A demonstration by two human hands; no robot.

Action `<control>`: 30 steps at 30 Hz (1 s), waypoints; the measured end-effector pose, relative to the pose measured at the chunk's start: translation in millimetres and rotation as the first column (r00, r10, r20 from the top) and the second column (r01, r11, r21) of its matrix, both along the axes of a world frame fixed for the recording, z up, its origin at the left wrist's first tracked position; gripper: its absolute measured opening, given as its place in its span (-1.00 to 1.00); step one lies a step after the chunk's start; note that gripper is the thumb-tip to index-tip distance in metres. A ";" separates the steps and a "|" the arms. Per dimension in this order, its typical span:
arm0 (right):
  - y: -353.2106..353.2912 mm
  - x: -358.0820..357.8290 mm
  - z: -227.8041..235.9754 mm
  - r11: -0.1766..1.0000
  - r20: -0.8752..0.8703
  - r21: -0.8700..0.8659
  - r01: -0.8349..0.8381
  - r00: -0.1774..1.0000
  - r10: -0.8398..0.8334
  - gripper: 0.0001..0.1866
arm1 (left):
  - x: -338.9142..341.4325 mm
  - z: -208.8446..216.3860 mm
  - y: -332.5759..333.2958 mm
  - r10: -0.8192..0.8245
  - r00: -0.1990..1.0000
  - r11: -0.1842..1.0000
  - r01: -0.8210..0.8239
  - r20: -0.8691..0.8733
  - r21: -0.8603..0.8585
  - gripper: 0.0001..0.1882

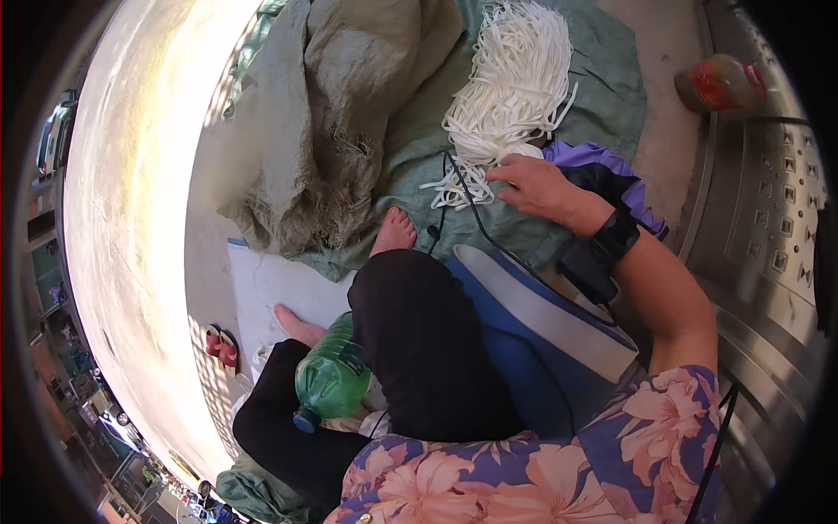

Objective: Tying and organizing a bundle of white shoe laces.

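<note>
My right hand (539, 186), with a black band and device on the wrist, is over the lower end of a bundle of white flat strips (521, 70). Its fingers are curled, and whatever they hold is hidden. Loose strip ends spread to the left of the fingertips. Beside the hand, a purple and black cloth (602, 170) lies crumpled. A black cable (476, 205) loops just left of the hand and runs back toward a dark box-like device (587, 272) under my forearm. My left hand is out of view.
A blue and white box-shaped object (546, 310) stands right of my bent knee. Against my leg leans a green plastic bottle (332, 371). Coarse brown sacking (336, 113) lies on a green sheet (602, 65). A jar (720, 83) stands far right, near a patterned metal panel (781, 201). Red sandals (222, 346) sit left.
</note>
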State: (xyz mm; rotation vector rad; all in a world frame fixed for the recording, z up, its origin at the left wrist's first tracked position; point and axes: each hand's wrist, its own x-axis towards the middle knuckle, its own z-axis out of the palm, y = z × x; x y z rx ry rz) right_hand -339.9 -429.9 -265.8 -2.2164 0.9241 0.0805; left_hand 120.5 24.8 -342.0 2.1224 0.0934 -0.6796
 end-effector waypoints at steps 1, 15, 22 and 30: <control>12.9 -2.6 11.3 0.994 -0.052 0.104 -0.028 0.998 0.034 -0.58 | -7.7 42.8 57.3 -0.001 0.996 0.995 0.010 -0.090 0.102 -0.43; 143.4 -26.1 50.5 0.934 -0.629 0.345 -0.090 0.717 0.301 0.30 | 49.7 237.0 285.9 0.297 0.890 0.816 -0.048 -0.345 0.576 -0.69; 130.7 -96.3 -23.6 0.864 -0.354 0.274 -0.422 0.791 0.499 0.19 | -41.1 190.0 261.2 0.283 0.888 0.919 -0.143 -0.362 0.367 -0.69; 128.8 -38.9 40.5 0.749 -0.284 0.438 0.498 0.867 -0.410 -0.28 | -85.6 239.0 258.0 0.229 0.973 0.970 -0.226 -0.026 0.093 -0.73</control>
